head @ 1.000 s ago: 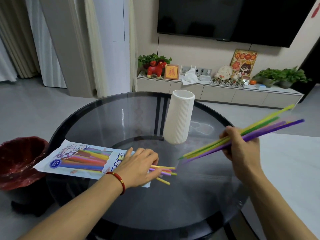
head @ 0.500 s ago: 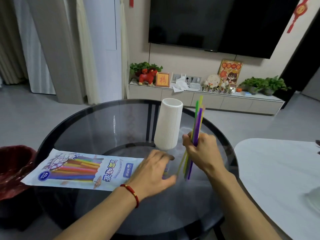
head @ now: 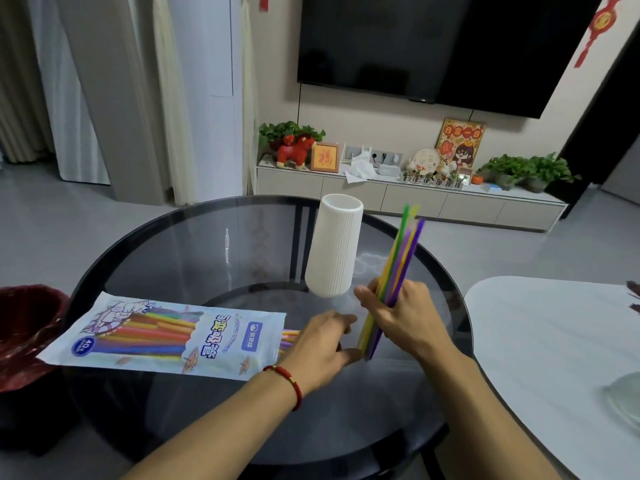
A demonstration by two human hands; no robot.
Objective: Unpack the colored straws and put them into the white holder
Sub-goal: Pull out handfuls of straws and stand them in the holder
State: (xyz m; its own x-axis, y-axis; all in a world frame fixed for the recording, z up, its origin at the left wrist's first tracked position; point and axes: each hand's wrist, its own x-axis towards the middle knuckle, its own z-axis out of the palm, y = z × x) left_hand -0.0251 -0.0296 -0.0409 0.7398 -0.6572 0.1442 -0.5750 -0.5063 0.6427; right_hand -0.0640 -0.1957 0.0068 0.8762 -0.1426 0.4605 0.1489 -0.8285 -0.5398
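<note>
A tall white ribbed holder (head: 334, 249) stands upright near the middle of the round glass table (head: 194, 244). My right hand (head: 403, 315) is shut on a bunch of colored straws (head: 398, 258), held nearly upright just right of the holder, their lower ends on the glass. My left hand (head: 320, 344) lies beside those lower ends, fingers curled near them; I cannot tell whether it grips anything. The straw packet (head: 166, 336) lies flat on the table's left side, with a few straw ends (head: 289, 336) poking from its open right end.
A dark red bin (head: 24, 327) stands left of the table. A white table (head: 554, 358) sits to the right, with a glass dish (head: 627, 400) at its edge. A TV unit with plants runs along the far wall.
My right hand swung the straw bunch from slanting rightward to nearly upright beside the holder. My left hand moved off the packet's open end toward the bunch's lower ends.
</note>
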